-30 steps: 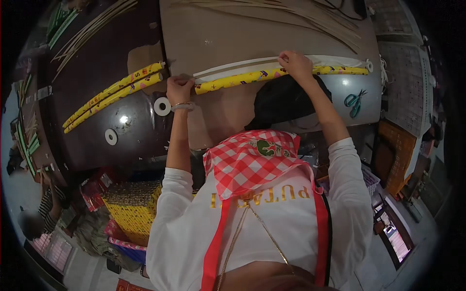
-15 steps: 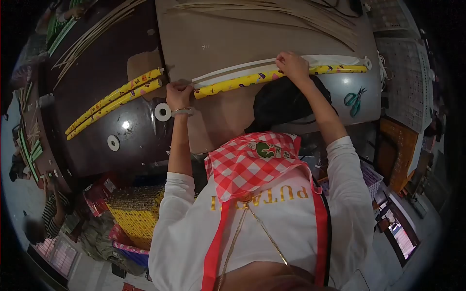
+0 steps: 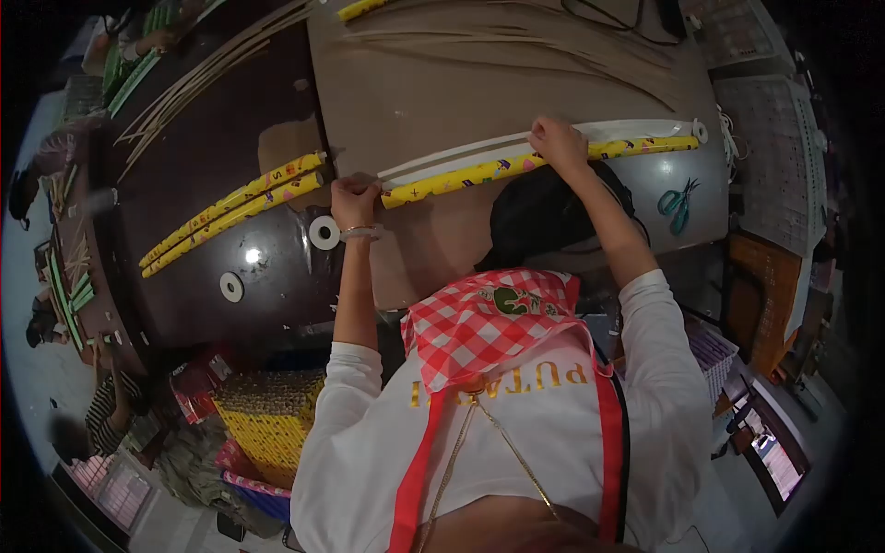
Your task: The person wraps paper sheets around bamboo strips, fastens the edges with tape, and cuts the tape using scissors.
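Note:
A long yellow printed roll lies across the table, with a white strip running along its far side. My left hand pinches at the left end of the strip, close to the roll's end. Near the middle, my right hand has its fingers drawn together at the strip, just beyond the roll; what lies between its fingertips is too small to make out. The strip reaches right to a white tape reel. Two more yellow rolls rest side by side at the left.
Thin wooden strips lie at the back. Two tape reels sit on the dark tabletop. Teal scissors and a black cloth or bag are at the right. A person in stripes is at the far left.
The whole view has shifted, so the table's contents appear lower. A yellow piece now shows at the top edge. My hands keep nearly the same places along the strip.

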Demonstrator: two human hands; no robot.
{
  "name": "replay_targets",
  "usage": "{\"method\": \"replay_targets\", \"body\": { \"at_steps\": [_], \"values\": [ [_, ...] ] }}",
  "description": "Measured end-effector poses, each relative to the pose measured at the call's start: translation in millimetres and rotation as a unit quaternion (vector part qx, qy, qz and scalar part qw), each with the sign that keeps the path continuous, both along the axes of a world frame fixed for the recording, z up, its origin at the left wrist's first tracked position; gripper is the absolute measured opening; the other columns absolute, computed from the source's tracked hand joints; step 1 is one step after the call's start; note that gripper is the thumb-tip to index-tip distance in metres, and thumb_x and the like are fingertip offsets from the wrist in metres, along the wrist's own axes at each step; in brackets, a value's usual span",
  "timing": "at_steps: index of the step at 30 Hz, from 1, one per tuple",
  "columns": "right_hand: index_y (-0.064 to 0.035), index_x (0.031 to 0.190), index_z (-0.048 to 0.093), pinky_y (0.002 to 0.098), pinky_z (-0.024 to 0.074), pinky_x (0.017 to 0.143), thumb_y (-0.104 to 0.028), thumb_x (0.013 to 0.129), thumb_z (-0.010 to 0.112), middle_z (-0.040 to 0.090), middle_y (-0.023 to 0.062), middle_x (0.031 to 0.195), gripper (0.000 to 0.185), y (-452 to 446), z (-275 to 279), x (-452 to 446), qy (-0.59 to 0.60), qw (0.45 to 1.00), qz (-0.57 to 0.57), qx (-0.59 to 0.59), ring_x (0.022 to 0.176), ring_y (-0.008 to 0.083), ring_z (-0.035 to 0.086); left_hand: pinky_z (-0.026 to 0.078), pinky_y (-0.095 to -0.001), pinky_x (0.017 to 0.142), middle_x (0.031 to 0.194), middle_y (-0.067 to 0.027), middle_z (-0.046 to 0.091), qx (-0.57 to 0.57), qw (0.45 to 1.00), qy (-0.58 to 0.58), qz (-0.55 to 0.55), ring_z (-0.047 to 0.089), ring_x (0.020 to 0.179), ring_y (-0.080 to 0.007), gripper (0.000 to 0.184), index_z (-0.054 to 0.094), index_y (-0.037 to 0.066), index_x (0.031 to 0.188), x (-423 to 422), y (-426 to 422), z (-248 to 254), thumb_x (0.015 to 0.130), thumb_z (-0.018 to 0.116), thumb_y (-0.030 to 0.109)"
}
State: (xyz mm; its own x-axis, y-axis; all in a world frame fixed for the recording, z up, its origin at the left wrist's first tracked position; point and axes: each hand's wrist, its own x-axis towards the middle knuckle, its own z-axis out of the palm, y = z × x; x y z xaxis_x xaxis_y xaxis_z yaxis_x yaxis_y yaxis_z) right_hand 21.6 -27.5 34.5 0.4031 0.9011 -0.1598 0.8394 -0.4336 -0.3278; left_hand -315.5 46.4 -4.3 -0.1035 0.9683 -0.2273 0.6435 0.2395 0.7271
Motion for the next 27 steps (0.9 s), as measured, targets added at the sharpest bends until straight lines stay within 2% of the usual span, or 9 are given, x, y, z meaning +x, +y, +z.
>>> {"method": "replay_targets", "body": {
  "at_steps": [2,5,6,10,15,21,23,25,27],
  "values": [
    [-0.0108,0.072,0.056,0.0403,0.0436,0.066,-0.023,0.070,0.058,0.058,0.0061,0.078,0.012,2.2,-1.1,3.1,0.035,0.999,-0.004,-0.036,0.078,0.0277,0.056,0.047,-0.0327,0.067,0.079,-0.0106,0.063,0.005,1.000,-0.006,0.005,0.061,0.073,-0.0239,0.039,0.052,0.002,0.091,3.4,-4.0,7.8,0.060,0.071,0.019],
    [-0.0117,0.068,0.055,0.0415,0.0425,0.068,-0.019,0.068,0.061,0.050,0.0076,0.083,0.010,1.0,-8.2,2.8,-0.011,1.000,-0.011,-0.026,0.088,0.0276,0.049,0.047,-0.0350,0.066,0.079,-0.0104,0.062,0.025,0.999,-0.029,0.003,0.061,0.075,-0.0261,0.038,0.052,0.005,0.090,-2.4,-2.3,-6.6,0.061,0.070,0.020],
    [-0.0119,0.066,0.055,0.0431,0.0382,0.076,-0.018,0.066,0.064,0.050,0.0079,0.085,0.010,2.0,-12.4,3.0,0.004,0.999,-0.027,-0.017,0.092,0.0273,0.047,0.047,-0.0357,0.066,0.077,-0.0101,0.062,0.025,1.000,0.013,0.002,0.061,0.073,-0.0265,0.039,0.051,0.005,0.090,0.1,-3.1,-1.7,0.060,0.070,0.020],
    [-0.0129,0.065,0.057,0.0416,0.0290,0.081,-0.016,0.063,0.068,0.048,0.0062,0.084,0.011,-0.9,-1.5,-3.1,-0.033,0.999,-0.022,0.012,0.092,0.0245,0.044,0.047,-0.0361,0.065,0.076,-0.0079,0.057,0.020,0.998,0.064,-0.001,0.058,0.073,-0.0255,0.043,0.050,0.006,0.092,2.6,-2.3,3.0,0.058,0.072,0.018],
    [-0.0135,0.065,0.059,0.0405,0.0278,0.081,-0.015,0.063,0.067,0.048,0.0060,0.084,0.009,-0.5,-0.4,-4.5,-0.042,0.997,0.003,0.063,0.092,0.0240,0.043,0.047,-0.0358,0.064,0.076,-0.0069,0.057,0.011,0.997,0.071,-0.007,0.058,0.073,-0.0248,0.042,0.050,0.006,0.091,5.6,-3.0,11.9,0.058,0.074,0.017],
    [-0.0129,0.063,0.059,0.0414,0.0265,0.085,-0.012,0.065,0.065,0.049,0.0078,0.086,0.007,5.7,-1.9,-7.1,-0.052,0.998,0.023,0.036,0.093,0.0256,0.043,0.047,-0.0349,0.065,0.076,-0.0085,0.060,-0.036,0.999,0.006,-0.001,0.059,0.074,-0.0239,0.038,0.051,0.004,0.088,4.5,1.7,11.6,0.060,0.073,0.015],
    [-0.0136,0.063,0.059,0.0424,0.0260,0.086,-0.011,0.068,0.063,0.049,0.0088,0.086,0.007,8.9,6.9,-9.4,-0.042,0.999,0.013,0.003,0.093,0.0271,0.043,0.047,-0.0351,0.066,0.078,-0.0086,0.060,-0.028,1.000,0.006,-0.001,0.059,0.075,-0.0238,0.041,0.051,0.003,0.090,0.1,4.9,1.7,0.059,0.075,0.015],
    [-0.0147,0.062,0.059,0.0443,0.0260,0.087,-0.012,0.071,0.061,0.049,0.0096,0.085,0.010,13.2,-9.2,-3.7,-0.067,0.998,0.022,0.004,0.094,0.0286,0.043,0.047,-0.0358,0.066,0.081,-0.0094,0.061,-0.050,0.998,0.028,-0.007,0.060,0.077,-0.0234,0.047,0.051,0.002,0.094,4.7,6.1,22.9,0.056,0.076,0.016],
    [-0.0162,0.064,0.060,0.0466,0.0260,0.088,-0.014,0.074,0.060,0.051,0.0105,0.088,0.010,16.6,-6.6,-2.2,-0.085,0.996,0.030,-0.026,0.096,0.0298,0.043,0.049,-0.0350,0.062,0.083,-0.0127,0.062,-0.053,0.998,0.017,-0.007,0.060,0.072,-0.0223,0.050,0.052,0.001,0.097,1.3,13.4,6.1,0.056,0.076,0.014]
  ]
}}
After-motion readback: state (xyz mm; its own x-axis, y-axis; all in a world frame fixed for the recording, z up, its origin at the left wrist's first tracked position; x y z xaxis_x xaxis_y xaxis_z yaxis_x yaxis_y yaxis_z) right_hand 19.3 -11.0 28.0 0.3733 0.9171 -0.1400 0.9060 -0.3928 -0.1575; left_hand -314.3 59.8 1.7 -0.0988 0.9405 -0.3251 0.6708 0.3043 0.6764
